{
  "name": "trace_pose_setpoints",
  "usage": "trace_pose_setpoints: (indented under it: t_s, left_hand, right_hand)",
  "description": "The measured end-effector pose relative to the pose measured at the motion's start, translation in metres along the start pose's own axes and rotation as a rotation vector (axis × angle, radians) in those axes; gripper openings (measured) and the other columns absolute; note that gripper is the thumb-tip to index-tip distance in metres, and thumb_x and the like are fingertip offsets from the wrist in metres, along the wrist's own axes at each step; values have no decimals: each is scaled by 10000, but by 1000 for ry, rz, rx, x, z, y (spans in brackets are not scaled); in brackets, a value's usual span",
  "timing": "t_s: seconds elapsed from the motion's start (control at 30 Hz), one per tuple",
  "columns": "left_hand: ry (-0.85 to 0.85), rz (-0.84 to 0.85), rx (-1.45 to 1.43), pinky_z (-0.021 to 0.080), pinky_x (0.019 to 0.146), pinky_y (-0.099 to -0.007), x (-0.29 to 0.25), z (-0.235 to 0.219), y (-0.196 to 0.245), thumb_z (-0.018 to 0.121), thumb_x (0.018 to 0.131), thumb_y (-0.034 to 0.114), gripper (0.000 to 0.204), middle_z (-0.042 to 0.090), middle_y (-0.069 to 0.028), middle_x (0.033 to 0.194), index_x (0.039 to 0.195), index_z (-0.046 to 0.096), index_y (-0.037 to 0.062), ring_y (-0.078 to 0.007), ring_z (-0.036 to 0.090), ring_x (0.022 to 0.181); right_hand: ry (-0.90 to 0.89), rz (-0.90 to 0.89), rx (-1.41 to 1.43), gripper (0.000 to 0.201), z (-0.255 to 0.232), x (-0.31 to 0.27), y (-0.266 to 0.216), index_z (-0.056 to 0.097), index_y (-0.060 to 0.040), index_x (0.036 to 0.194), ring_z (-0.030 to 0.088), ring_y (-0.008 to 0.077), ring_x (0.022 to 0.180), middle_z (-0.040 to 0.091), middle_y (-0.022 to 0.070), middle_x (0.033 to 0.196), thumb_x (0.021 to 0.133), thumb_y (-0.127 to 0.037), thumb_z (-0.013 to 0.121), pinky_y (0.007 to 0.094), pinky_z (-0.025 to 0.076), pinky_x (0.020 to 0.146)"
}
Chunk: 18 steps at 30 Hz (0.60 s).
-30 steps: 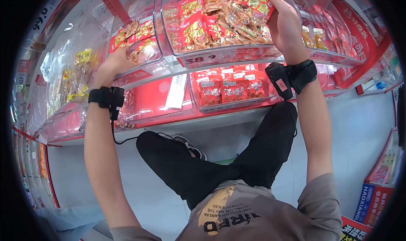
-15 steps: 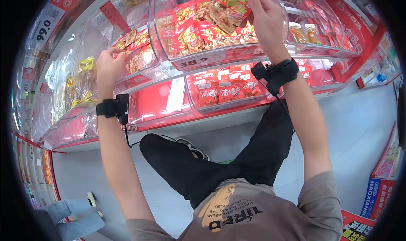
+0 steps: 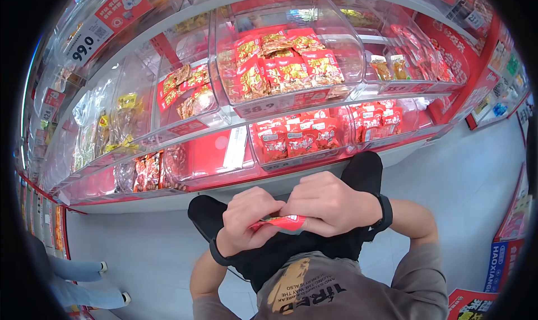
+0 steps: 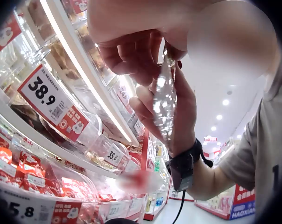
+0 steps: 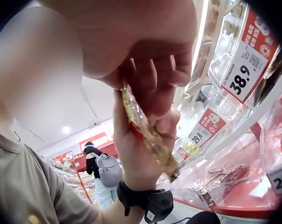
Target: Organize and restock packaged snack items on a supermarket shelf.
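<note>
In the head view both hands meet in front of the body, above the lap, at a red snack packet (image 3: 291,223). My left hand (image 3: 249,214) pinches its top edge from one side, and my right hand (image 3: 330,205) pinches the same edge close beside it. Fingers are curled, with the knuckles facing the shelf. The left wrist view shows the packet (image 4: 165,102) hanging edge-on with a shiny, crinkled clear face. Seen from the right wrist, the packet (image 5: 148,133) has a golden-brown filling behind clear film, and red shows along its edge.
A clear bin (image 3: 232,93) of similar red packets faces me, beneath which a 38.9 price label (image 3: 263,108) runs. Red packets (image 3: 302,137) fill a lower bin. Other snack bins line both sides. A person in light-blue trousers (image 3: 84,283) stands at the lower left.
The right hand has lifted a packet out of the 38.9 bin and brought it down toward the body. My left hand has left the neighbouring bin and now grips the packet too.
</note>
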<state>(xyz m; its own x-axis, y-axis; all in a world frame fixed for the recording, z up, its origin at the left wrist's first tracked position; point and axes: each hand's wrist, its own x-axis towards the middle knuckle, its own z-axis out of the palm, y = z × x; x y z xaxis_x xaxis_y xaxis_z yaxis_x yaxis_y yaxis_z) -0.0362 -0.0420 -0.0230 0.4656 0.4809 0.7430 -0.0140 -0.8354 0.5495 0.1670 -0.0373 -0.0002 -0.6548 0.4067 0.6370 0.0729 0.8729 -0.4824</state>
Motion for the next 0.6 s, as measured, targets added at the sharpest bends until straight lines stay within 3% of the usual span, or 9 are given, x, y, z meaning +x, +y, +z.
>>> trace_pose_setpoints:
  t_s: [0.07, 0.17, 0.3, 0.4, 0.6]
  left_hand:
    - [-19, -3, 102, 436, 523, -308, -2, -2, 0, 751, 650, 70, 299, 587, -97, 724, 896, 603, -15, -233, 569, 613]
    - [-29, -51, 150, 444, 525, -309, -1, -5, 5, 734, 642, 23, 238, 587, -91, 739, 846, 615, -5, -229, 573, 624]
    - [128, -157, 151, 468, 581, -323, -2, -1, 10, 740, 613, -23, 231, 594, -87, 808, 810, 621, 5, -235, 579, 686]
    - [29, -46, 133, 473, 634, -333, -2, -6, 8, 749, 588, -42, 267, 593, -83, 856, 819, 626, 15, -241, 576, 740]
    - [-80, -79, -33, 466, 655, -338, 0, -8, 13, 750, 634, -15, 228, 594, -87, 858, 831, 638, 16, -243, 570, 758]
  right_hand:
    - [108, 32, -111, 182, 0, 1, -4, 645, -30, 843, 569, 208, 592, 609, 66, 721, 669, -45, 697, 309, 430, 531]
    - [259, 46, -95, 164, 2, 3, -5, 638, -47, 822, 571, 212, 622, 584, 47, 707, 675, -56, 711, 309, 440, 551]
    - [221, 135, 122, 127, 4, 4, -6, 649, -40, 790, 565, 193, 635, 593, 55, 719, 699, -71, 731, 290, 433, 548]
    - [143, 291, 367, 114, 1, 6, -8, 648, -32, 779, 547, 154, 641, 590, 45, 713, 753, -111, 727, 272, 415, 548]
    - [15, 440, 674, 173, 4, 0, 1, 642, -19, 760, 510, 96, 647, 584, 22, 707, 804, -172, 711, 252, 387, 552]
